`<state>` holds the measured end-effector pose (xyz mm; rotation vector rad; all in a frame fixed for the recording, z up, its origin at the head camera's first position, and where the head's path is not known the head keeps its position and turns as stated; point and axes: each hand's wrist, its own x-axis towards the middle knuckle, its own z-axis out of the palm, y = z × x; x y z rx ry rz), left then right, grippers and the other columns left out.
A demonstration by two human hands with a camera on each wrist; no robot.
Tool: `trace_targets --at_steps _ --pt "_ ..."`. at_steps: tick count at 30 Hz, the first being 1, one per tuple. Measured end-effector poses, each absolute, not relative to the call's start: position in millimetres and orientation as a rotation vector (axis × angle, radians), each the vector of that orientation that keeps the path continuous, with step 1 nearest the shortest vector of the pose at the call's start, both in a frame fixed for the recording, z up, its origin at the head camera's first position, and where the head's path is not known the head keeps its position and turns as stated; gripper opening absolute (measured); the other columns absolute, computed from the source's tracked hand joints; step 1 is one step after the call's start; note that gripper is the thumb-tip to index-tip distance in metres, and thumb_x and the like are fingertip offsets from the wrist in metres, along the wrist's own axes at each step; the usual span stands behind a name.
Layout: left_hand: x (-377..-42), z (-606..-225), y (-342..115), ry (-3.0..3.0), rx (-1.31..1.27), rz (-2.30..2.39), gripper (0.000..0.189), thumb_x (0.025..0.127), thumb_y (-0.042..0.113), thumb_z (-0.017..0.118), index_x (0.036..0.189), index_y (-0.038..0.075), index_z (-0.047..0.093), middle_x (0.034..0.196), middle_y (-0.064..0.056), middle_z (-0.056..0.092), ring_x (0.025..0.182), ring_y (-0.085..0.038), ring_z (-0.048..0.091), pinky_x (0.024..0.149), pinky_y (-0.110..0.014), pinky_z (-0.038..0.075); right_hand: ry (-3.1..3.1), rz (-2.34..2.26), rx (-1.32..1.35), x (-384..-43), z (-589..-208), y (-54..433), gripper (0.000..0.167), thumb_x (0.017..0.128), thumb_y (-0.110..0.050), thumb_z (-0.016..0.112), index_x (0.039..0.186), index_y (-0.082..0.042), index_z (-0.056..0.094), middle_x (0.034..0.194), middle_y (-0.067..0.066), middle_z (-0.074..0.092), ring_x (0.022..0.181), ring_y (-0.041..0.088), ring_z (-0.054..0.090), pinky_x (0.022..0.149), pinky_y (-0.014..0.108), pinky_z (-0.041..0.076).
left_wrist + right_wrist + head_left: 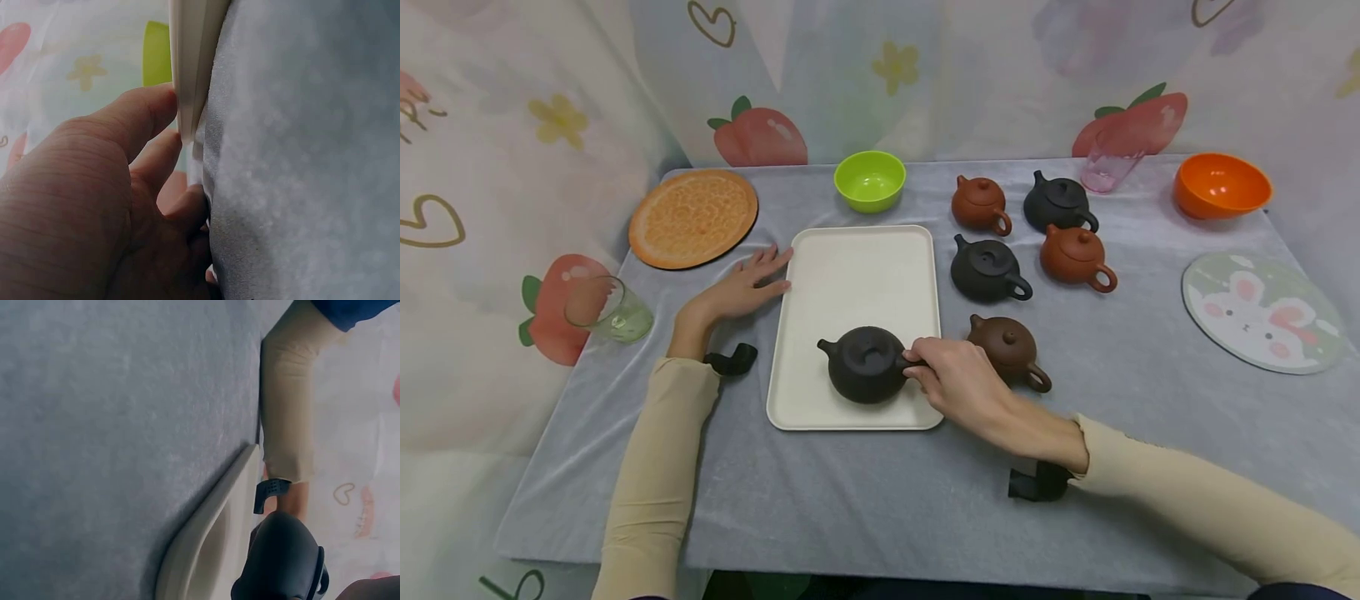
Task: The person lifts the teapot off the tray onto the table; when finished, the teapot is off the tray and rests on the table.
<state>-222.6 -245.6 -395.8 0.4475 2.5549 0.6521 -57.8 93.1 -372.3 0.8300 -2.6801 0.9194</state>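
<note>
A black teapot [867,364] is over the front part of a cream rectangular tray [865,267], spout to the left. My right hand [973,387] pinches its handle between thumb and fingers. In the right wrist view the dark teapot body [284,556] stands past the tray's rim [209,519]. My left hand [737,287] has its fingers stretched out against the tray's left edge; in the left wrist view, fingertips of the left hand [87,181] touch the tray's side [192,69]. Just beyond my right hand sits a dark brown teapot [1009,346].
Right of the tray stand two reddish-brown teapots [979,204] [1075,254] and two black teapots [987,268] [1060,202]. Around them are a green bowl [870,182], orange bowl [1221,185], pink glass [1108,167], rabbit mat [1262,312], round tan mat [692,217] and greenish glass [613,312].
</note>
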Motion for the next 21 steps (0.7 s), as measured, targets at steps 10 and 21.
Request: trace_targets --at_steps 10,21 --pt "-221 -396 -245 2.561 0.461 0.660 0.069 0.102 0.048 0.043 0.158 0.025 0.010 0.165 -0.012 -0.003 0.151 -0.031 -0.012 0.119 -0.055 -0.009 -2.647 0.967 0.799 -47 -375 106 0.013 0.082 -0.003 0.076 0.082 -0.011 0.066 0.077 -0.003 0.068 0.061 0.006 0.059 0.054 0.025 0.049" --pt "-222 -397 -245 2.559 0.467 0.657 0.069 0.102 0.049 0.042 0.158 0.025 0.010 0.165 -0.012 -0.003 0.151 -0.031 -0.012 0.119 -0.056 -0.009 -2.636 0.978 0.782 -37 -378 118 0.013 0.079 -0.003 0.078 0.085 -0.009 0.068 0.082 0.000 0.073 0.062 0.005 0.059 0.054 0.024 0.049"
